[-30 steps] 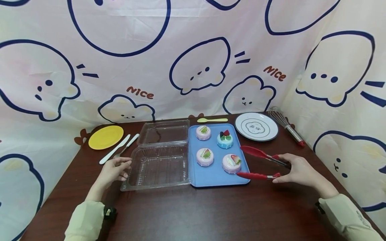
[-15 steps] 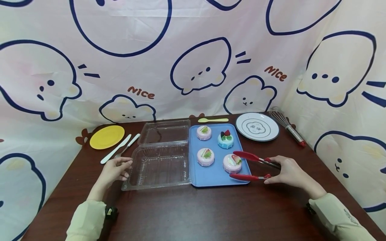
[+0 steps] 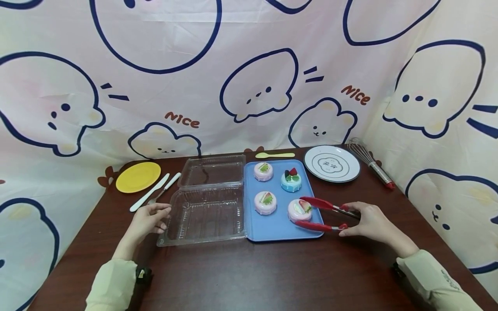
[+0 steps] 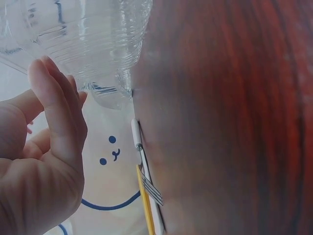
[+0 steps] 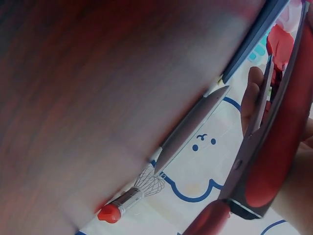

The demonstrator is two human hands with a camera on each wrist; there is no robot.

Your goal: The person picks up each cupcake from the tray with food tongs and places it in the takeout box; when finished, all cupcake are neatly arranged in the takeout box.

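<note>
My right hand [image 3: 375,224] holds a pair of red-tipped tongs [image 3: 320,226], its thumb on one arm and fingers on the other. The spread tips of the tongs stand on either side of a pink toy cake [image 3: 298,211] with a strawberry slice, at the near right of the blue tray [image 3: 278,229]. The red handle grips of the tongs fill the right of the right wrist view. My left hand [image 3: 147,222] hovers with loosely bent fingers at the left edge of a clear plastic clamshell box [image 3: 206,216], which lies open beside the tray. Nothing shows between its fingers.
Two more pink cakes and a blue one [image 3: 291,180] sit on the tray. Behind are a yellow spoon [image 3: 274,155], a white plate [image 3: 330,164] and a whisk [image 3: 371,164]. At left lie a yellow plate [image 3: 138,177], a white knife [image 3: 149,192] and a fork [image 3: 167,183].
My right hand has carried the tongs leftward, so their tips now flank the near right pink cake instead of standing at its right. The tips have drawn slightly closer together. My left hand stays put.
</note>
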